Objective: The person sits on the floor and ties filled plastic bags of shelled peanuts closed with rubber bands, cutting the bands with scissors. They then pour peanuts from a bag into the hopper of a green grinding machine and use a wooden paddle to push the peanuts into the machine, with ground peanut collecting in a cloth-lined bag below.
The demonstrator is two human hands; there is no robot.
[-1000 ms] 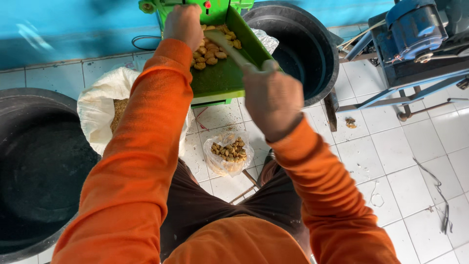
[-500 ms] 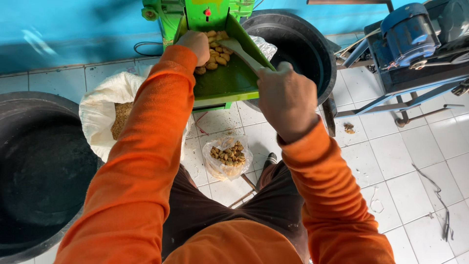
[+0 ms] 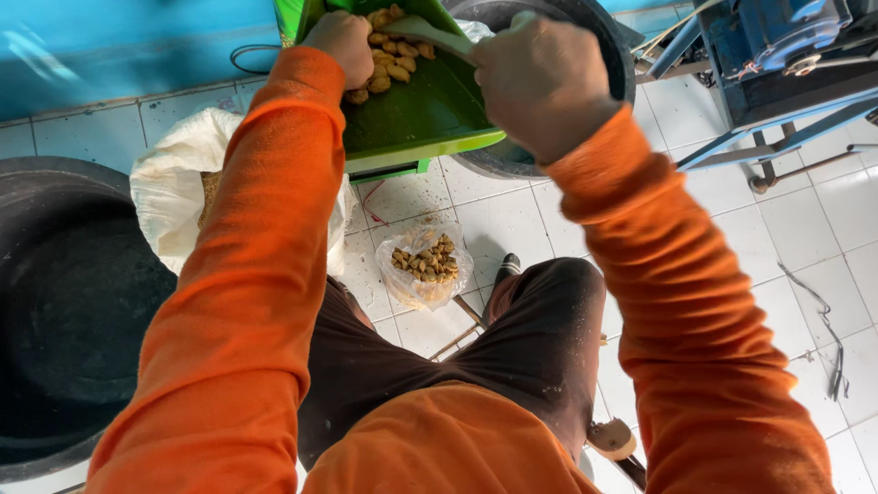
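On the far green metal feed tray (image 3: 416,114), the left hand (image 3: 343,41) rests closed on tan nut-like pieces (image 3: 389,55) not yet cleared, while the right hand (image 3: 540,78) grips a pale flat scraper (image 3: 430,32) among them.

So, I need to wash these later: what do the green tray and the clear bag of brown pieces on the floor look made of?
Green tray: probably painted sheet metal, thin folded lip. Clear bag: thin plastic film, crinkled and glossy.
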